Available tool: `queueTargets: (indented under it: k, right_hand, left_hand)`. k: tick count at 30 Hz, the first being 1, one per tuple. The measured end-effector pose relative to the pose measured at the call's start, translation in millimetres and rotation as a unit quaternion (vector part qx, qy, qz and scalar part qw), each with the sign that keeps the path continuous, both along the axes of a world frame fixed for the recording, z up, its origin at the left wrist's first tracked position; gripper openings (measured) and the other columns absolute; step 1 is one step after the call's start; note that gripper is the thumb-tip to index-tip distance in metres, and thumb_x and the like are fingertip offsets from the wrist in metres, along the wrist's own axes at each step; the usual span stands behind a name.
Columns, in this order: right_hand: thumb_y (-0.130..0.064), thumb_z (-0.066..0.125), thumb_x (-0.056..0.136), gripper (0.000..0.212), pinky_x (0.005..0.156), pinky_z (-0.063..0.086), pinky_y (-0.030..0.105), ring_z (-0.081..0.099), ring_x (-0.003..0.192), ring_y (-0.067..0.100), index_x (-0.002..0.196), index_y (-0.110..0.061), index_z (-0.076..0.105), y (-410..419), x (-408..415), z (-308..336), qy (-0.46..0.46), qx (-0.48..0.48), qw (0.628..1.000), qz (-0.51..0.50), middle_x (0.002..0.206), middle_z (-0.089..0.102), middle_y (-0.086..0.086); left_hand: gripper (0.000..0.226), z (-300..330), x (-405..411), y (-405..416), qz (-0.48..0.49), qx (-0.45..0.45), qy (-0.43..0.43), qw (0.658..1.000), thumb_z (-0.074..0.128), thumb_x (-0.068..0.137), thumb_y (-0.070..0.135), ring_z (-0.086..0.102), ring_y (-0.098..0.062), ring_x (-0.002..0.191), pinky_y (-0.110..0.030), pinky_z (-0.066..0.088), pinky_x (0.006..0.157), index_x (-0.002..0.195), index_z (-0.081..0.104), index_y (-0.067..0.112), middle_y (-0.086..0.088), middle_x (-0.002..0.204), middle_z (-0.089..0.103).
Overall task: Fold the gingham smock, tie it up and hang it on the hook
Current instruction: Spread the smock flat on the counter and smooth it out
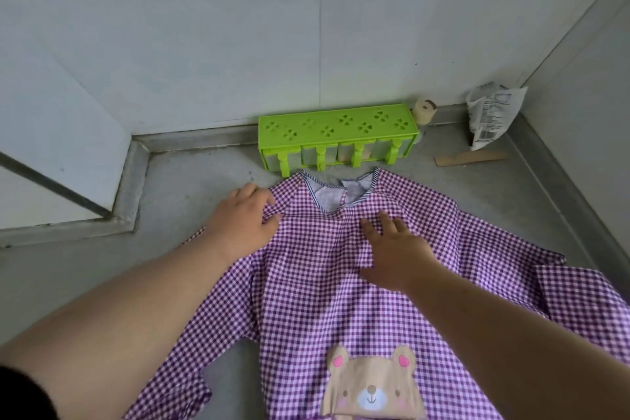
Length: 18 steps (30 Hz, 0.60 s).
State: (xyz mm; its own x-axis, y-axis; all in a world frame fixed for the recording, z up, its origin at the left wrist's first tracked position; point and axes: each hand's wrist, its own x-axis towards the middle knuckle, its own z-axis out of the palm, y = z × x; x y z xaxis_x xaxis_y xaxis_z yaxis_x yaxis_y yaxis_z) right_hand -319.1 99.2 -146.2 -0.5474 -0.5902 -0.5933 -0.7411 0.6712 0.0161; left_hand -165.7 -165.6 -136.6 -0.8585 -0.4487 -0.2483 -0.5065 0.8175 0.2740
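Observation:
The purple-and-white gingham smock (306, 283) lies spread face up on the grey counter, its neckline toward the wall and a brown bear patch (371, 385) at the bottom of the view. My left hand (243, 218) pinches the cloth at the smock's left shoulder, fingers curled round a small fold. My right hand (395, 249) rests flat on the chest just below the neckline, fingers straight and spread. One sleeve trails toward the lower left, the other spreads out to the right. No hook is in view.
A green plastic rack (337, 128) stands against the wall just beyond the neckline. A small beige jar (424, 111), a crumpled plastic bag (491, 116) and a flat wooden stick (470, 157) lie at the back right corner. A raised ledge (133, 187) borders the left.

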Motion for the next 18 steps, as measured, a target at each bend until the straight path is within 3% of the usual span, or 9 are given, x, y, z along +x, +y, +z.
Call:
queueTargets:
  k: [3, 6, 8, 10, 12, 16, 18]
  right_hand:
    - [-0.062, 0.059, 0.093, 0.103, 0.125, 0.019, 0.057, 0.004, 0.159, 0.039, 0.166, -0.024, -0.001, -8.8, 9.7, 5.2, 0.045, -0.010, 0.999, 0.012, 0.173, -0.007, 0.017]
    - [-0.033, 0.056, 0.095, 0.081, 0.120, 0.031, 0.052, 0.025, 0.152, 0.034, 0.163, -0.027, 0.013, -31.2, 47.4, 15.0, 0.062, -0.102, 0.990, 0.071, 0.170, 0.014, 0.013]
    - [-0.049, 0.056, 0.097, 0.081, 0.116, 0.036, 0.054, 0.028, 0.151, 0.035, 0.162, -0.030, 0.011, -45.9, 79.3, 17.7, 0.015, -0.113, 0.989, 0.098, 0.170, 0.016, 0.012]
    - [-0.074, 0.053, 0.090, 0.101, 0.116, 0.037, 0.059, 0.017, 0.157, 0.039, 0.164, -0.032, -0.001, -58.3, 107.1, 15.0, -0.031, -0.065, 0.994, 0.085, 0.173, 0.004, 0.015]
    - [-0.086, 0.053, 0.081, 0.118, 0.114, 0.036, 0.064, 0.002, 0.159, 0.041, 0.164, -0.031, -0.009, -63.6, 118.1, 8.6, -0.049, -0.018, 0.997, 0.064, 0.172, -0.011, 0.016]
    - [-0.085, 0.066, 0.072, 0.137, 0.114, 0.037, 0.067, -0.007, 0.157, 0.046, 0.163, -0.026, -0.018, -69.4, 119.3, 6.1, -0.030, 0.027, 0.996, 0.076, 0.169, -0.022, 0.020]
    - [-0.083, 0.070, 0.071, 0.141, 0.115, 0.035, 0.067, -0.006, 0.157, 0.046, 0.162, -0.025, -0.020, -73.5, 121.1, 7.1, -0.021, 0.038, 0.995, 0.086, 0.169, -0.023, 0.022]
  left_hand:
    - [0.026, -6.6, 45.3, -7.7, -0.016, -0.018, -0.028, 0.999, 0.062, 0.092, 0.043, 0.055, -0.022, 0.120, -0.040, 0.044, 0.107, 0.114, 0.065, 0.030, 0.006, 0.122, 0.056]
    - [0.027, -4.9, 86.3, -13.3, 0.011, -0.021, -0.031, 0.999, 0.064, 0.091, 0.043, 0.056, -0.022, 0.118, -0.039, 0.046, 0.104, 0.115, 0.065, 0.031, 0.006, 0.122, 0.059]
    - [0.031, -3.2, 110.1, -14.0, 0.017, -0.023, -0.049, 0.998, 0.062, 0.093, 0.045, 0.053, -0.021, 0.124, -0.039, 0.044, 0.108, 0.121, 0.062, 0.032, 0.007, 0.129, 0.057]
    - [0.037, 1.0, 136.4, -14.4, 0.020, -0.027, -0.080, 0.996, 0.060, 0.095, 0.047, 0.049, -0.020, 0.131, -0.041, 0.041, 0.114, 0.130, 0.057, 0.033, 0.007, 0.137, 0.053]
    - [0.043, 3.0, 157.0, -15.3, 0.029, -0.033, -0.096, 0.994, 0.057, 0.095, 0.050, 0.047, -0.019, 0.134, -0.042, 0.040, 0.116, 0.135, 0.054, 0.034, 0.007, 0.142, 0.050]
    - [0.062, -0.8, 202.0, -18.8, 0.087, -0.021, -0.116, 0.989, 0.055, 0.090, 0.061, 0.048, -0.021, 0.134, -0.043, 0.042, 0.116, 0.143, 0.050, 0.031, 0.003, 0.145, 0.048]
    - [0.072, -3.1, 232.4, -18.4, 0.068, -0.036, -0.092, 0.993, 0.049, 0.083, 0.072, 0.053, -0.024, 0.129, -0.046, 0.047, 0.112, 0.140, 0.052, 0.028, 0.000, 0.141, 0.051]
